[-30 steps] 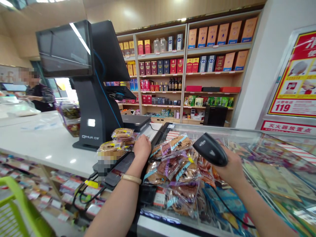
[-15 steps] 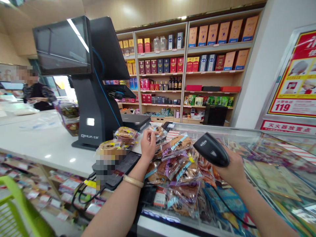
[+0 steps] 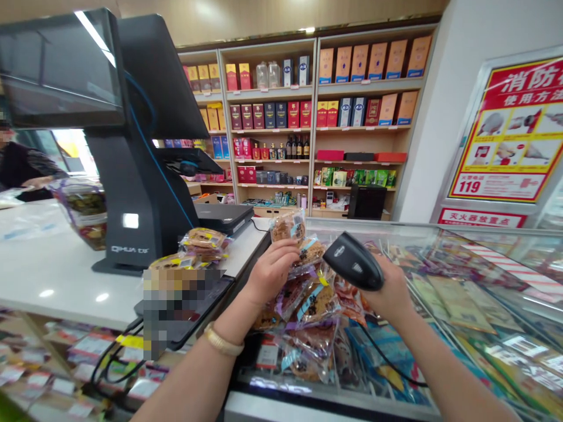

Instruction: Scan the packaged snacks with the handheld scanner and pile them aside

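Observation:
My left hand pinches the lower edge of a clear-wrapped cookie pack and holds it up above a heap of similar packs. My right hand is wrapped round a black barcode scanner, whose head points left towards the packs. From the scanner a black cable runs down over the glass. Below both hands lies the heap of wrapped cookies, with purple, blue and yellow labels. Some yellow-labelled packs sit apart on the white counter to the left.
A black checkout terminal stands on the white counter, near a clear jar. A glass-topped case with packaged goods extends right. Behind are shelves of boxes. Another person is at far left.
My left hand has lifted a cookie pack from behind the heap and brought it right, closer to the scanner. The view has swung slightly right; my right hand still grips the scanner.

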`<state>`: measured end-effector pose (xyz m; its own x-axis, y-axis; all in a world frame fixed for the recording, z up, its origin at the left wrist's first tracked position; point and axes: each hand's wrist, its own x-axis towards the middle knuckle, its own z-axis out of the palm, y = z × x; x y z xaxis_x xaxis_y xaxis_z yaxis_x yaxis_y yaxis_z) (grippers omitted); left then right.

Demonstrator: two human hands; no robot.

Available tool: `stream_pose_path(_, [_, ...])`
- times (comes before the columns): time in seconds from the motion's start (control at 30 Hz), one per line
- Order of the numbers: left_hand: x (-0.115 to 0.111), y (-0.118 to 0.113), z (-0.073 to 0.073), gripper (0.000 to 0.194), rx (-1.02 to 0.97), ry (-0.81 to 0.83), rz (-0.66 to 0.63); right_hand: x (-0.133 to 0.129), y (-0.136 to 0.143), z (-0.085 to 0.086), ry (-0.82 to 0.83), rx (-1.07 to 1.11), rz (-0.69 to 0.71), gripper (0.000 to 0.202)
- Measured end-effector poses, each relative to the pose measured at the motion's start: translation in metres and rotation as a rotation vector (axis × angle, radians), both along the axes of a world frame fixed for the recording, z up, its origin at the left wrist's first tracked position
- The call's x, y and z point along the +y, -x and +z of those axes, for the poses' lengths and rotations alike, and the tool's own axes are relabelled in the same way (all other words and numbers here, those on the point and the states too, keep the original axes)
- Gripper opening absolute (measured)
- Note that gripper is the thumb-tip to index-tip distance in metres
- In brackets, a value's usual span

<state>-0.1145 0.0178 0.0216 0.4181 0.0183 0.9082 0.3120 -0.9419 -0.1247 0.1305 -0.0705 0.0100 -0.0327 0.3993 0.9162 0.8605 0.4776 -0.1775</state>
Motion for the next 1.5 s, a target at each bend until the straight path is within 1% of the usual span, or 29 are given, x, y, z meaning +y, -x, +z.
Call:
stream_pose_path(0.2, [-0.007,-0.004,0.0,0.029,0.074,0.012,-0.013,0.0,0.002,0.0,0.067,0.022,0.029,0.014])
stream_pose_path(0.33, [-0.009,-0.006,-0.001,0.033,0.105,0.009,-0.012,0.001,0.003,-0.001,0.071,0.053,0.042,0.014])
stream_pose_path(0.57, [-0.011,-0.008,-0.001,0.028,0.115,-0.035,-0.052,0.0,0.003,0.002,0.047,0.081,0.028,0.008])
stream_pose_path(0.67, [-0.011,-0.008,-0.001,0.026,0.119,-0.03,-0.054,0.0,0.003,0.002,0.031,0.113,0.025,0.013])
stream_pose_path(0.8, [-0.014,-0.01,0.0,0.027,0.154,0.019,-0.084,0.001,-0.002,0.001,0.027,0.123,-0.007,0.015])
stream_pose_path(0.93, [-0.022,-0.017,0.001,0.035,0.156,0.114,-0.197,0.001,-0.007,-0.001,0.004,0.145,-0.035,0.011])
stream_pose_path(1.03, [-0.025,-0.019,0.0,0.037,0.058,0.255,-0.302,0.001,-0.009,0.0,-0.008,0.163,-0.034,0.012])
stream_pose_path(1.1, [-0.025,-0.018,-0.001,0.034,-0.083,0.325,-0.314,0.001,-0.01,0.001,-0.012,0.164,-0.03,0.013])
stream_pose_path(1.17, [-0.023,-0.016,-0.001,0.025,-0.195,0.338,-0.232,0.001,-0.01,0.001,-0.012,0.158,-0.028,0.013])
stream_pose_path(1.2, [-0.022,-0.016,-0.001,0.021,-0.212,0.327,-0.164,0.001,-0.01,0.0,-0.011,0.152,-0.028,0.013])
stream_pose_path(1.23, [-0.022,-0.015,-0.001,0.021,-0.197,0.314,-0.092,0.001,-0.01,0.0,-0.011,0.145,-0.028,0.013])
stream_pose_path(1.3, [-0.021,-0.014,-0.001,0.03,-0.092,0.317,0.04,0.002,-0.011,-0.002,-0.016,0.128,-0.026,0.012])
stream_pose_path(1.37, [-0.02,-0.015,-0.001,0.037,0.056,0.355,0.14,0.004,-0.011,-0.003,-0.024,0.114,-0.026,0.013])
stream_pose_path(1.43, [-0.018,-0.017,-0.002,0.042,0.186,0.392,0.217,0.004,-0.011,-0.005,-0.024,0.11,-0.031,0.013])
stream_pose_path(1.5, [-0.015,-0.02,-0.002,0.046,0.257,0.406,0.272,0.004,-0.011,-0.006,-0.005,0.107,-0.031,0.011])
